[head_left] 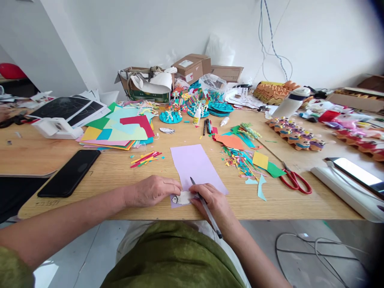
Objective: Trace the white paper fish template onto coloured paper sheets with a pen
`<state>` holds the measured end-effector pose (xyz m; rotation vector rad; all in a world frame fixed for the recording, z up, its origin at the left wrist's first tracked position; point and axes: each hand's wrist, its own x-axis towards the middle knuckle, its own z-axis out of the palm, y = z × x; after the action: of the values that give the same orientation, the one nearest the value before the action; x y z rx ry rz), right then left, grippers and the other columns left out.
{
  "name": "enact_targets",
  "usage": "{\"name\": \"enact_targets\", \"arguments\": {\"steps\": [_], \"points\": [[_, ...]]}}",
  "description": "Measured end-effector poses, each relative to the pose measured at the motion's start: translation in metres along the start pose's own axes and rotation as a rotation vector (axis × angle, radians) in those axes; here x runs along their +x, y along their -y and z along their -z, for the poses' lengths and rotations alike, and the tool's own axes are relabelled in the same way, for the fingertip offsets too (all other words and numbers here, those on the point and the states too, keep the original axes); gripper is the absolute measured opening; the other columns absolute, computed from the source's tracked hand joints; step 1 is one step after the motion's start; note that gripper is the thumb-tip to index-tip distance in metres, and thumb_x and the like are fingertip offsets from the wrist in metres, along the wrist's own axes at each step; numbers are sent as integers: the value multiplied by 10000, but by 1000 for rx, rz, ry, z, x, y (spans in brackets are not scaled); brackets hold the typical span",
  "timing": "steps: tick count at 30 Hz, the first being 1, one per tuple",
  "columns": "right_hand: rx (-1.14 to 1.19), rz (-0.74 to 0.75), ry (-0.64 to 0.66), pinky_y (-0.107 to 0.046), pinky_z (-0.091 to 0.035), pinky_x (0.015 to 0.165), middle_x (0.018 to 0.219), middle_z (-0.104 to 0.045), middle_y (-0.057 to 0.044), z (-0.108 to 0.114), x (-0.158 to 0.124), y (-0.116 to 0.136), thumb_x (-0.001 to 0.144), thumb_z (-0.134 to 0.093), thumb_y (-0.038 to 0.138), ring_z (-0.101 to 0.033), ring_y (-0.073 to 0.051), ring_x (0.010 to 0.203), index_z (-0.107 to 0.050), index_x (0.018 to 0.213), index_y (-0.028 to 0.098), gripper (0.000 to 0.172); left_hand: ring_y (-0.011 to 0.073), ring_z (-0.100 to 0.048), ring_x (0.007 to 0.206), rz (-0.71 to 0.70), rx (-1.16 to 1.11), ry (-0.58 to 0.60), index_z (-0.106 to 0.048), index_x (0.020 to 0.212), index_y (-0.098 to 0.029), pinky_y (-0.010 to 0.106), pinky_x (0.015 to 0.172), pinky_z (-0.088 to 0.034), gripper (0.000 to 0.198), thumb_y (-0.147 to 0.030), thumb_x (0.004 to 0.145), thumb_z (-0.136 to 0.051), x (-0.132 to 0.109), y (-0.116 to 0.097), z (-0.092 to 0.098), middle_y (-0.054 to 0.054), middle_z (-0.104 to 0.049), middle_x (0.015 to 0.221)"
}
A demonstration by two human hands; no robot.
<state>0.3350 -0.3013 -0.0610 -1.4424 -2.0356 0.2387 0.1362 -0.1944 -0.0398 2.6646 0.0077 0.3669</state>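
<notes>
1. Head view, lower centre of the frame: one fish cut-out [181, 198], pale, lying on the near end of a lilac sheet [196, 162] at the front edge of the worktop [114, 168].
2. Left hand [154, 190], lower centre: fingertips gathered at the sheet's left edge, by the fish's head; whether they pinch or merely press, we cannot tell.
3. Right hand [213, 202], right of the fish: closed around a pen [207, 210], dark tip pointing up the frame over the sheet; fingers also reach the fish's tail end, which they partly cover. The two hands are apart, the fish between them.
4. Done, as we read it: fish cut to shape; eye and dark head markings present.
5. Left, as we judge it: the lilac sheet, whose visible part shows us no drawn line and no cut fish shape; this piece appears at an early stage.
6. Upper centre: a second fish cut-out [167, 131], patterned, well apart from the hands.
7. Centre left: coloured strips [146, 159]; beyond them, a stack of coloured paper [121, 130].
8. Centre right: paper scraps [240, 162] and red-handled scissors [295, 181], both untouched.
</notes>
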Motion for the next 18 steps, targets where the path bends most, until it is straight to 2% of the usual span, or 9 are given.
{"name": "enact_targets", "arguments": {"steps": [6,10,13,18], "points": [[-3,-2,3,-295,-474,657,794,-645,-59,-2,0,-2,811,-515,148,-575,-192,759,-576,917,175,126,160,-572,951,-18,70,117,-588,1025,-148,244,828,-434,363,-14,843,-303,1,-4,3,87,-613,1081],[-10,-6,19,-298,-474,660,798,-641,-61,-2,-1,-3,813,-515,152,-572,-194,762,-574,918,176,122,176,-551,890,-7,127,184,-584,1031,-143,276,800,-428,317,-55,872,-324,3,-13,3,88,-617,999],[-8,0,25,-306,-480,669,820,-648,-66,-2,-1,-3,804,-517,135,-578,-198,772,-574,923,178,140,179,-540,862,-8,166,191,-592,1018,-139,278,780,-423,275,-104,896,-348,3,-15,1,86,-619,959],[0,3,22,-313,-483,697,854,-653,-72,-1,0,-3,809,-514,144,-583,-196,791,-574,938,184,148,178,-535,910,-28,163,144,-602,1034,-146,280,815,-408,301,-137,919,-324,1,-12,-2,93,-615,1019]]}}
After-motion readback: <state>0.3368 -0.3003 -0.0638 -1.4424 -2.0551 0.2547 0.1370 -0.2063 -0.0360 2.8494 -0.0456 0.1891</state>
